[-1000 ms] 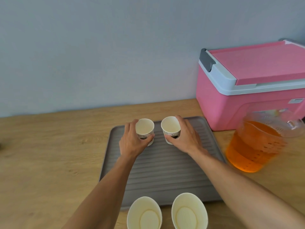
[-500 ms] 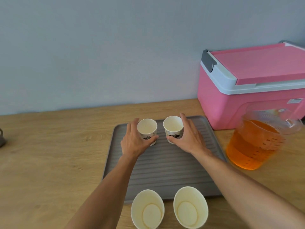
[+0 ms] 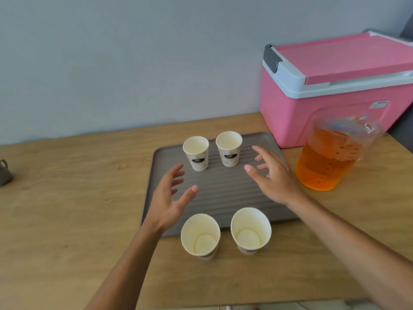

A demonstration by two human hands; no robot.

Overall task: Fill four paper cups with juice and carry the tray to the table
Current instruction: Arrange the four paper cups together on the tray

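Note:
A grey ribbed tray (image 3: pixel 223 189) lies on the wooden counter. Two empty paper cups stand upright at its far edge: a left cup (image 3: pixel 196 153) and a right cup (image 3: pixel 229 148). Two more empty cups stand on the counter just in front of the tray, a near left cup (image 3: pixel 200 237) and a near right cup (image 3: pixel 250 230). My left hand (image 3: pixel 171 198) hovers open over the tray's left side. Over the right side my right hand (image 3: pixel 271 177) is open too. A clear jug of orange juice (image 3: pixel 330 157) stands to the right of the tray.
A pink cooler box (image 3: pixel 335 86) with a grey-white lid sits against the wall behind the jug. A small dark object (image 3: pixel 4 173) is at the counter's far left edge. Bare wooden counter (image 3: pixel 78 198) stretches left of the tray.
Both hands have let go of the two far cups and drawn back towards me, fingers spread. The cups stay upright on the tray.

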